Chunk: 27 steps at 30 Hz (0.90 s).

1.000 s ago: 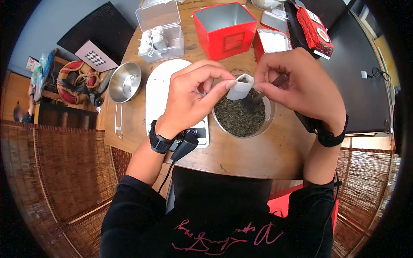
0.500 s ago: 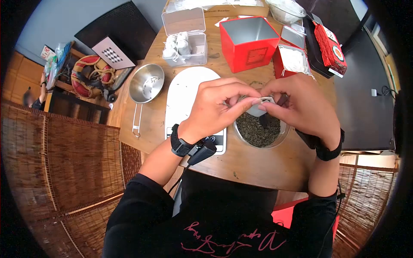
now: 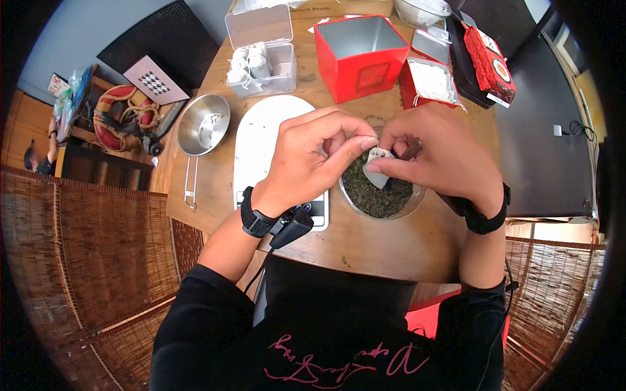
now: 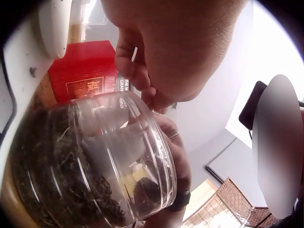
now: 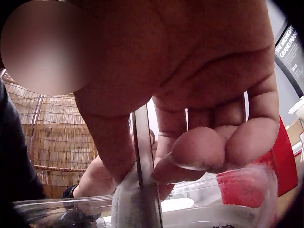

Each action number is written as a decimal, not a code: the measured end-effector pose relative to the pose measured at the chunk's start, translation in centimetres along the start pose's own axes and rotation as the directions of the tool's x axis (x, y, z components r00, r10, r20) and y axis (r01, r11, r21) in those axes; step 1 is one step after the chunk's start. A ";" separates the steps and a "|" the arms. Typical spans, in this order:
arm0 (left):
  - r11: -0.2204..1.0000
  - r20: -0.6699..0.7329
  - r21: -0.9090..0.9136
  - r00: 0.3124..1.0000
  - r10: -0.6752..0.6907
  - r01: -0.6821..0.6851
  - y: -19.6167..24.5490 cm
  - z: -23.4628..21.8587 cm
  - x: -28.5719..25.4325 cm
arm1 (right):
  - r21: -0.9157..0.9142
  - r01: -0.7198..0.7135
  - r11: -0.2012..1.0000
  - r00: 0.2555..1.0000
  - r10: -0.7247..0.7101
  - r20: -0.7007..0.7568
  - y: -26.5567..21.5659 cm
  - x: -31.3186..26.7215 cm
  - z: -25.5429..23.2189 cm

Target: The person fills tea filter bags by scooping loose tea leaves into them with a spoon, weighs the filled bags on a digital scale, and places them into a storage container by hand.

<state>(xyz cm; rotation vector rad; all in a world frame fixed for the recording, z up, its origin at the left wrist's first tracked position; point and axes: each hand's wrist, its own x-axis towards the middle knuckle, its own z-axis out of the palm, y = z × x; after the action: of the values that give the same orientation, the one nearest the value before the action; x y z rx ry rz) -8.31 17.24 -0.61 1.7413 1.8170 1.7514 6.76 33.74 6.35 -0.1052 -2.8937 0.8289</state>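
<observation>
Over a clear round jar of dark loose tea leaves [image 3: 375,199], both hands work on a small white tea bag [image 3: 379,172]. My left hand [image 3: 297,156] pinches thumb and forefinger together at the bag's top edge; the drawstring there is too small to make out. The right hand [image 3: 443,153] holds the bag's side under its thumb and also keeps a dark-handled spoon [image 3: 411,150] in its fingers. Seen from the right wrist, the spoon's long flat handle [image 5: 144,147] runs down beside the pale bag [image 5: 127,204]. The bag's mouth looks gathered and puckered.
Left of the jar lies a white kitchen scale [image 3: 257,140], with a steel pan [image 3: 203,127] beyond it. Behind stand a plastic box [image 3: 280,68] of filled bags, a red tin [image 3: 362,72] and a smaller red box [image 3: 427,81] of white bags. A red packet [image 3: 486,62] lies at right.
The bag's mouth, wide a second ago, is now narrowed and gathered. My right thumb has moved onto the bag's front, and the bag sits lower over the jar. The spoon stays in the right hand.
</observation>
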 end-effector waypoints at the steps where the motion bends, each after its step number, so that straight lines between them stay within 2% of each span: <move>1: 1.000 0.009 -0.016 1.000 0.008 -0.008 0.0 0.0 0.0 | -0.012 0.008 1.000 1.000 -0.008 0.025 0.1 0.0 0.1; 5: 0.999 0.000 -0.044 1.000 0.007 -0.007 0.1 0.2 0.0 | -0.035 0.051 0.998 0.998 -0.053 -0.033 -0.1 0.1 0.3; 7: 0.999 -0.003 -0.034 1.000 0.011 -0.011 -0.1 0.1 0.0 | 0.030 0.008 1.000 0.998 -0.006 -0.058 -0.6 0.5 0.0; 10: 0.999 -0.009 -0.032 1.000 -0.022 0.021 0.0 0.1 0.0 | 0.059 0.046 0.997 0.993 -0.039 -0.112 0.0 0.4 0.5; 12: 0.998 -0.012 -0.040 0.999 -0.051 0.051 -0.1 0.2 0.0 | 0.069 0.059 0.996 0.992 -0.051 -0.113 0.2 0.5 0.7; 14: 1.000 -0.091 -0.015 0.996 -0.019 0.017 -0.4 0.4 0.0 | 0.073 0.072 0.995 0.991 -0.063 -0.116 0.3 0.5 0.7; 16: 0.998 -0.106 -0.042 0.993 -0.045 0.040 -0.4 0.5 0.0 | 0.082 0.134 0.988 0.987 -0.125 -0.105 0.3 0.5 0.6; 21: 0.995 -0.127 -0.066 0.988 -0.084 0.076 -0.2 0.3 -0.1 | 0.115 0.125 0.985 0.987 -0.111 -0.116 0.1 0.5 0.8; 27: 0.995 -0.191 -0.103 0.981 -0.034 0.014 -0.5 0.4 -0.1 | 0.130 0.114 0.985 0.986 -0.096 -0.137 0.0 0.6 1.1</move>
<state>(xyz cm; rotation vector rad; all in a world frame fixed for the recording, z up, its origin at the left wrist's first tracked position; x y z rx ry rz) -8.33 17.52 -1.21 1.5544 1.7738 2.0273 6.04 33.25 5.51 0.0066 -2.6862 0.9605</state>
